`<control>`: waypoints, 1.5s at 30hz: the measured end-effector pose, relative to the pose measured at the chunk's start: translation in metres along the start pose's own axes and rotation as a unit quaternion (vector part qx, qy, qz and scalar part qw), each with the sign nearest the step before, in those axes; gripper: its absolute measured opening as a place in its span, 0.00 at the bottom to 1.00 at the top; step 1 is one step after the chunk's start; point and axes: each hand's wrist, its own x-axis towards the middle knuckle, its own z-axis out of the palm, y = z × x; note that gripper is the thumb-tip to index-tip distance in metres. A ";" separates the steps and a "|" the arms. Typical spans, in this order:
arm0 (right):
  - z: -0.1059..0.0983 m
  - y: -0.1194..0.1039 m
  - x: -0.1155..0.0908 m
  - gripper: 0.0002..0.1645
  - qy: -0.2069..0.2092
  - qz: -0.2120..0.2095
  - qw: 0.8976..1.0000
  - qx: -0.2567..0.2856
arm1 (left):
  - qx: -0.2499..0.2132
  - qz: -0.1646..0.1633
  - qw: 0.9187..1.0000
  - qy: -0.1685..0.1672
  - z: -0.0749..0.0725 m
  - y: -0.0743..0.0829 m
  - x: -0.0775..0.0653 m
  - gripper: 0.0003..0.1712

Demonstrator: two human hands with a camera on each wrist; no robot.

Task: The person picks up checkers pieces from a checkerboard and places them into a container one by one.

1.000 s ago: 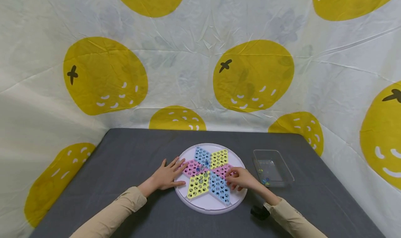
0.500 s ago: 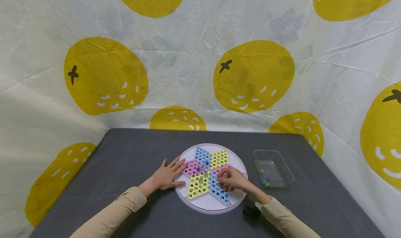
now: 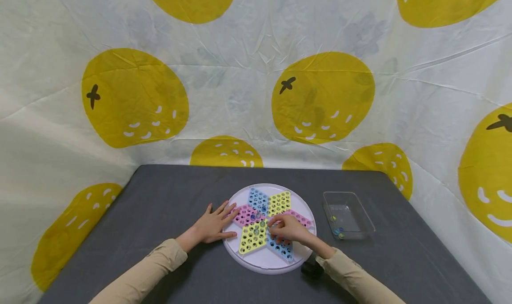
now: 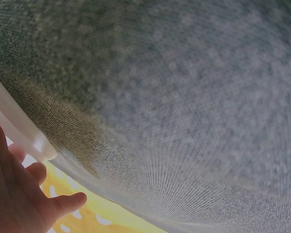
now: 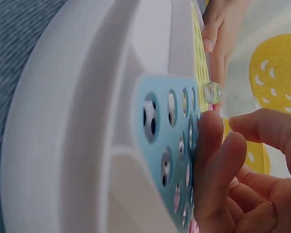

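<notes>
A round white Chinese checkers board bears a star of pink, yellow and blue holed sections. My left hand rests at its left rim with fingers spread, and they touch the pink section. My right hand is over the near blue section, thumb and fingers bent close together. Whether anything is between its fingertips is hidden. A clear marble sits on the yellow section just beyond these fingers in the right wrist view. Several more marbles lie around the star's centre.
To the right of the board stands a clear plastic box with several marbles in its near left corner. A dark grey cloth covers the table. Behind it hangs a white curtain with yellow fruit prints.
My right hand has moved left across the board, from the right pink section to the blue section near the centre. My left hand has stayed in place.
</notes>
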 end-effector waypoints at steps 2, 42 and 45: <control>0.002 -0.001 0.002 0.13 -0.002 -0.002 1.000 -0.005 | 0.003 -0.004 1.000 -0.004 0.000 0.000 0.000 0.43; 0.008 -0.009 0.008 0.09 0.038 -0.019 0.999 -0.017 | -0.009 -0.001 1.000 0.005 -0.001 -0.001 0.000 0.43; 0.008 -0.009 0.010 0.09 0.045 -0.015 0.999 -0.013 | -0.008 0.000 1.000 0.003 -0.001 -0.001 0.000 0.43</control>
